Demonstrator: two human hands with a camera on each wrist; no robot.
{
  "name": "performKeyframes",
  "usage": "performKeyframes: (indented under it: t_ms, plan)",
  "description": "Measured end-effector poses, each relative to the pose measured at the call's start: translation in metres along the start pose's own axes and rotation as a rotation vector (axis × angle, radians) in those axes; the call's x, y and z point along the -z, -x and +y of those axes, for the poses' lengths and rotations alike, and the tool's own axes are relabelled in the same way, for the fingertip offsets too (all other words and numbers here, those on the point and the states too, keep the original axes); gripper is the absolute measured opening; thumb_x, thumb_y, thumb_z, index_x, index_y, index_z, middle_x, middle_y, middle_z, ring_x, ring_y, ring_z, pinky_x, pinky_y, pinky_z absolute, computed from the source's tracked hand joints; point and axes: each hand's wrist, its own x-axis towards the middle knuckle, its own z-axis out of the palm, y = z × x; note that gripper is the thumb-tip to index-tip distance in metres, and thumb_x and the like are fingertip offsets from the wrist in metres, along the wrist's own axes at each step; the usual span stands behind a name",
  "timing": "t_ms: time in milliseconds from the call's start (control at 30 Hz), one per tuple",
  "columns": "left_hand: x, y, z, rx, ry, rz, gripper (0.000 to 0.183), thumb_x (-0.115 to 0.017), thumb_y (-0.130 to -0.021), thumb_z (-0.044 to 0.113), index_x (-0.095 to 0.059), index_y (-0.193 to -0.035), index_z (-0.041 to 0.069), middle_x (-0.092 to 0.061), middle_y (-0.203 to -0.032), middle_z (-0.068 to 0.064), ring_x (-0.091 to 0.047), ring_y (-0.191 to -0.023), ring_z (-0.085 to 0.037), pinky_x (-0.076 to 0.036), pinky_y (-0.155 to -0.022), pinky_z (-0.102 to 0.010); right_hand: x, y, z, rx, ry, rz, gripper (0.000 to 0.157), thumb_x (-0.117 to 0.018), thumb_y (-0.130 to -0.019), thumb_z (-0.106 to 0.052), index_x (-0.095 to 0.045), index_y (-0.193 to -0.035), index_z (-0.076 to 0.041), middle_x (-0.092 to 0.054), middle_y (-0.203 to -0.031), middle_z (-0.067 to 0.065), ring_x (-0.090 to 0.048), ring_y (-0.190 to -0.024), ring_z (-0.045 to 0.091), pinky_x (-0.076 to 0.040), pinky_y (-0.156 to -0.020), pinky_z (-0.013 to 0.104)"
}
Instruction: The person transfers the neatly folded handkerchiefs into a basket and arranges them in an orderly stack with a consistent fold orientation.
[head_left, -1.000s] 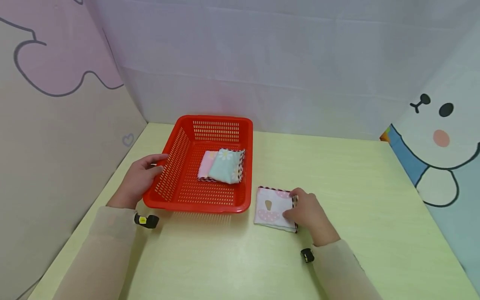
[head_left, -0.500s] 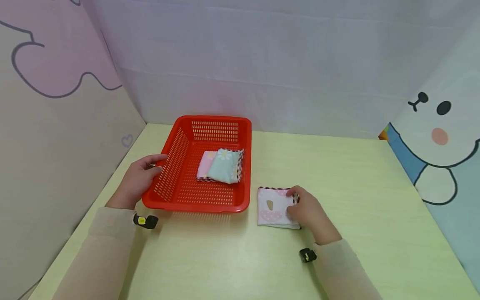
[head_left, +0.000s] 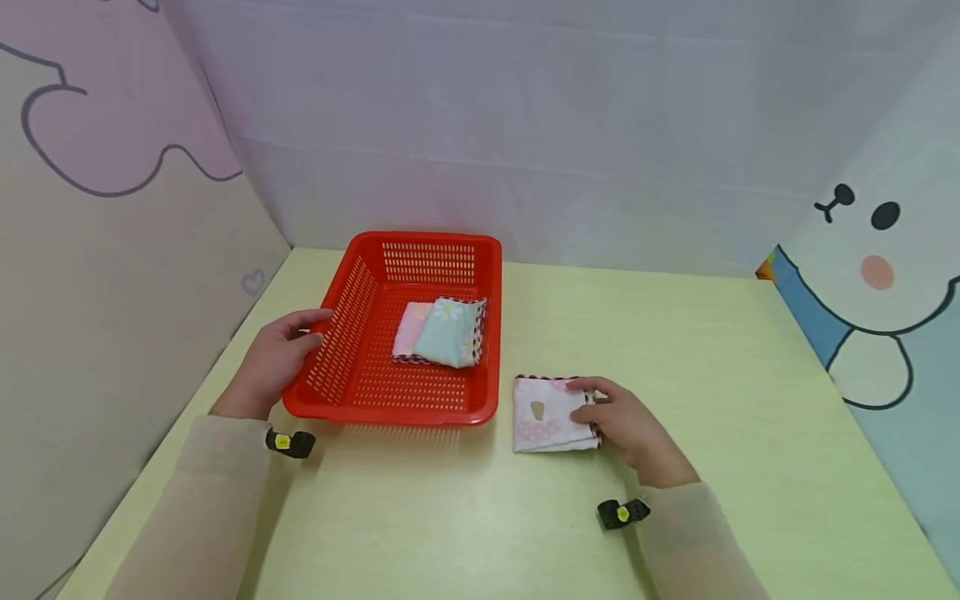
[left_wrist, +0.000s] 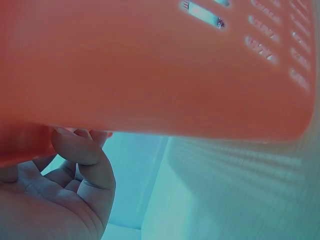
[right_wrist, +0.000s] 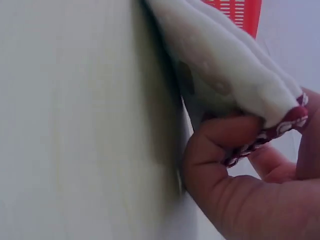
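At the left side of a red plastic basket [head_left: 390, 414], my left hand [head_left: 270, 367] grips the rim, fingertips over its edge. The left wrist view shows the thumb and curled fingers of this hand [left_wrist: 75, 185] under the basket's wall [left_wrist: 150, 75]. My right hand [head_left: 633, 433] pinches the right edge of a folded white handkerchief [head_left: 543, 408] with pink print and dark checked trim. In the right wrist view the handkerchief [right_wrist: 220, 55] slants up from the table between thumb and fingers. Inside the basket, a folded mint handkerchief [head_left: 446, 333] overlaps a pink one [head_left: 408, 327].
The pale yellow table [head_left: 675, 358] meets a whitish cloth backdrop [head_left: 525, 150] just behind the basket. Printed panels stand at both sides, the right one with a cartoon bear [head_left: 892, 267]. The white handkerchief is right of the basket's front corner.
My right hand has shifted its fingers and turned slightly at the wrist, still at the white handkerchief's right edge. The handkerchief now lies straighter. My left hand and the basket hold their place.
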Motion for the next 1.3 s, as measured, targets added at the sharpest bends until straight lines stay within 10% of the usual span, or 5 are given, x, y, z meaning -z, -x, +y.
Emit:
performKeyframes:
  t_ms: [633, 1300]
  plan:
    - [-0.0001, -0.0011, -0.0024, -0.005, 0.004, -0.008, 0.047, -0.046, -0.109, 0.024, -0.047, -0.156, 0.017, -0.047, -0.146, -0.019, -0.054, -0.118, -0.039, -0.060, -0.082, -0.032, -0.0042, -0.0023, 0.0039, 0.064, -0.006, -0.015, 0.051, -0.056, -0.098, 0.005, -0.053, -0.148, 0.000, -0.047, -0.149, 0.020, -0.061, -0.092, 0.019, -0.054, -0.069, 0.028]
    - [0.0005, -0.0004, -0.0026, -0.007, 0.005, 0.001, 0.047, -0.047, -0.109, 0.026, -0.047, -0.156, 0.017, -0.046, -0.149, -0.019, -0.054, -0.119, -0.039, -0.060, -0.082, -0.032, -0.0038, 0.0009, 0.0001, 0.223, -0.214, -0.034, 0.057, -0.055, -0.096, 0.012, -0.044, -0.152, 0.005, -0.038, -0.152, 0.017, -0.058, -0.093, 0.014, -0.051, -0.067, 0.021]
